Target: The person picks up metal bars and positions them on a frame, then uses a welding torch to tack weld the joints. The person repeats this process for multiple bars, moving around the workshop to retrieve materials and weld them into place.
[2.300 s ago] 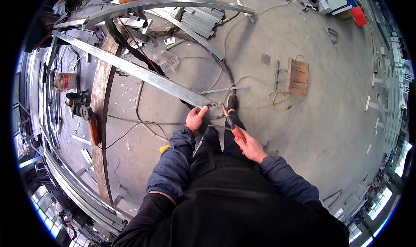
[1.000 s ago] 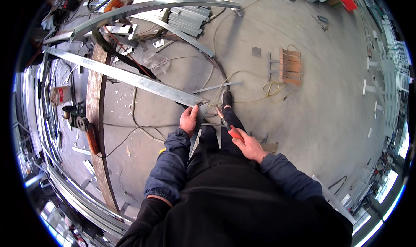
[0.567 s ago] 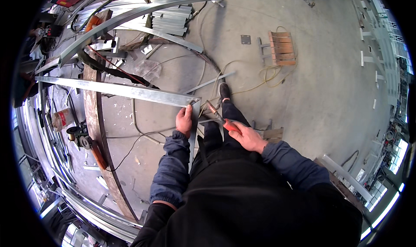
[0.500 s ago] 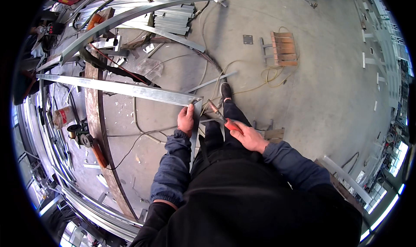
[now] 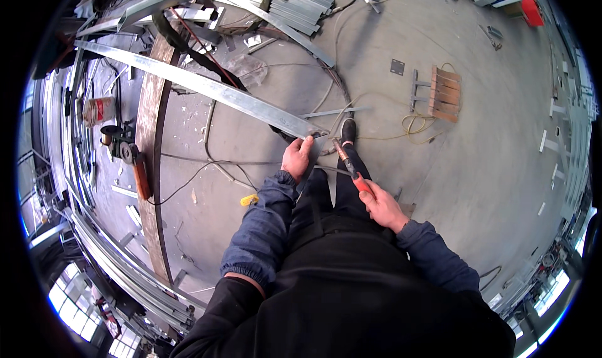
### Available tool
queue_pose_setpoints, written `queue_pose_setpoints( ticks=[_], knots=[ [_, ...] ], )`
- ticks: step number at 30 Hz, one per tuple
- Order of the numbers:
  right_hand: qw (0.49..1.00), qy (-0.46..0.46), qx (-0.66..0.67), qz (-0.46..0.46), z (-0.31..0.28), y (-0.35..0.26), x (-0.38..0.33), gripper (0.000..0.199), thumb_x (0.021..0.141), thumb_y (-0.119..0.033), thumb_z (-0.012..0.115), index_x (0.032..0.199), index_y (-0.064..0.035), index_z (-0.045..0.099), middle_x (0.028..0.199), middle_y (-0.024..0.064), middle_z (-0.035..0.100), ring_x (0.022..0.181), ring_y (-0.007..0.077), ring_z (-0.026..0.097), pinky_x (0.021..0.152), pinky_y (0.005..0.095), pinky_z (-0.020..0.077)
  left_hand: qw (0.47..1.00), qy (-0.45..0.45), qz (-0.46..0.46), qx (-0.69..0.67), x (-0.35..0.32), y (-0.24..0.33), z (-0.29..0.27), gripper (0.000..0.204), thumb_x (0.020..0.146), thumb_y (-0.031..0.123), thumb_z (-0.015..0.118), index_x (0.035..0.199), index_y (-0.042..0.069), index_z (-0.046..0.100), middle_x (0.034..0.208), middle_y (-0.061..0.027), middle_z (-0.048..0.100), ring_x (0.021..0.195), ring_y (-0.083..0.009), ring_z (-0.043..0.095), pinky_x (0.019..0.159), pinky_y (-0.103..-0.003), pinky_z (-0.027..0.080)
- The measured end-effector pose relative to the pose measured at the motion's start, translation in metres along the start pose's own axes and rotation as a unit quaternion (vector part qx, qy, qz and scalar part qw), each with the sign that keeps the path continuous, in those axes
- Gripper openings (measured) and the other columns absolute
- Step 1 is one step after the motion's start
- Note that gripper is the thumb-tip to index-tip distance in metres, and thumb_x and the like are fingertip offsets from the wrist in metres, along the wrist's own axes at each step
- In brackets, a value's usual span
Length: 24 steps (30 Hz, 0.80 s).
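My left hand (image 5: 296, 158) is closed around the corner of a galvanised metal frame (image 5: 213, 93), thumb on top near the joint. One long bar of the frame runs away to the far left; a shorter one comes back toward my legs, partly hidden by the hand. In my right hand (image 5: 384, 208) is a hammer (image 5: 348, 163) with a red grip and a worn brownish head. Its head points up and left, close to the frame's corner; I cannot tell whether it touches.
A wooden beam (image 5: 150, 126) lies to the left, with an angle grinder (image 5: 133, 160) and a white bucket (image 5: 99, 111) beyond it. Metal profiles (image 5: 301, 10) are stacked at the back. Cables cross the floor. A slatted wooden piece (image 5: 446, 93) stands right. A yellow object (image 5: 249, 200) lies near my left sleeve.
My view has shifted, so the surroundings appear moved. The frame's corner and my left hand sit further right in the picture, and the long bar slopes more. The hammer stays in my right hand.
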State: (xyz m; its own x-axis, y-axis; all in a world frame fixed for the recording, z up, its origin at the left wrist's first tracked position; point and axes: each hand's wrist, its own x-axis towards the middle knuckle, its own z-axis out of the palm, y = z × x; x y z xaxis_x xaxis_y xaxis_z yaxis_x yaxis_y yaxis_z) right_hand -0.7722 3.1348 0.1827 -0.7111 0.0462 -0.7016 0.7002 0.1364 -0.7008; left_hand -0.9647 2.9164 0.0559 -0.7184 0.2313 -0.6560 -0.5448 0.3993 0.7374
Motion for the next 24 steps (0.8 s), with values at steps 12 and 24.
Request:
queue_pose_setpoints(
  ticks=[12, 24],
  knots=[
    [1.000, -0.001, -0.003, -0.011, -0.004, -0.001, 0.005, 0.069, 0.106, -0.056, 0.057, 0.151, -0.0047, 0.050, 0.078, 0.0006, 0.056, 0.059, 0.0093, 0.055, 0.057, 0.0270, 0.0480, 1.000, 0.011, -0.023, 0.009, -0.003, 0.017, 0.006, 0.061, 0.092, 0.052, 0.079, 0.098, -0.008, 0.070, 0.082, -0.0051, 0.064, 0.078, -0.0117, 0.055, 0.069, -0.033, 0.048],
    [1.000, 0.002, -0.025, -0.018, -0.003, -0.003, 0.010, 0.064, 0.106, -0.055, 0.056, 0.148, -0.0071, 0.052, 0.094, 0.0071, 0.062, 0.077, 0.0212, 0.060, 0.069, 0.0336, 0.0501, 0.993, 0.000, -0.079, -0.091, 0.001, 0.014, 0.005, 0.057, 0.089, 0.045, 0.083, 0.110, -0.008, 0.073, 0.094, -0.0093, 0.074, 0.083, -0.0147, 0.064, 0.075, -0.034, 0.052]
  ],
)
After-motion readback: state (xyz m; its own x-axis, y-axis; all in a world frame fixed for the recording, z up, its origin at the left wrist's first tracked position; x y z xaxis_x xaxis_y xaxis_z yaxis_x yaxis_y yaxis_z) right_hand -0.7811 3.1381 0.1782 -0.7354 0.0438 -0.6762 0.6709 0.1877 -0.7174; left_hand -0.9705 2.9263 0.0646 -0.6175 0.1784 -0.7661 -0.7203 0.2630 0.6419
